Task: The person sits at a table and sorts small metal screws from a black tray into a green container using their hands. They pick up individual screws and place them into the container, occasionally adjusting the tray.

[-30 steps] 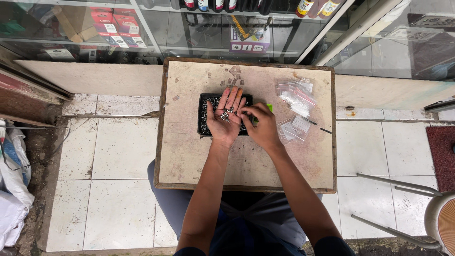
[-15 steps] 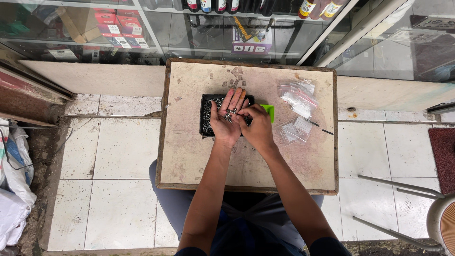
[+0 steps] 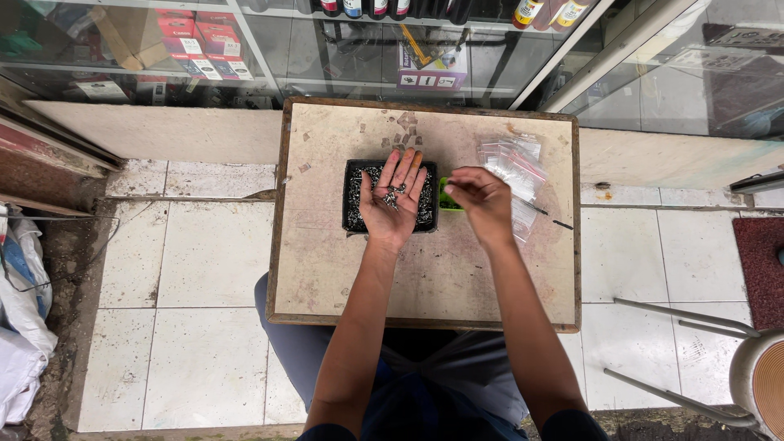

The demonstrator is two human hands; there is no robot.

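Observation:
My left hand [image 3: 393,202] lies palm up over a black tray [image 3: 351,196] full of small metal screws, with a little heap of screws [image 3: 393,195] resting on the palm. My right hand [image 3: 482,202] hovers just right of the tray, fingertips pinched together above a small green container [image 3: 446,194]. Whether a screw sits between those fingertips is too small to tell. Both rest over a worn wooden table [image 3: 425,269].
A pile of small clear zip bags [image 3: 513,163] lies on the table's right side, with a thin dark pen-like stick [image 3: 554,220] beside it. A glass display cabinet [image 3: 327,49] stands behind the table. A metal stool [image 3: 735,367] is at lower right; white sacks [image 3: 20,327] at left.
My right hand has left my left palm and moved right, over the green container. The left hand has stayed over the tray with screws on it.

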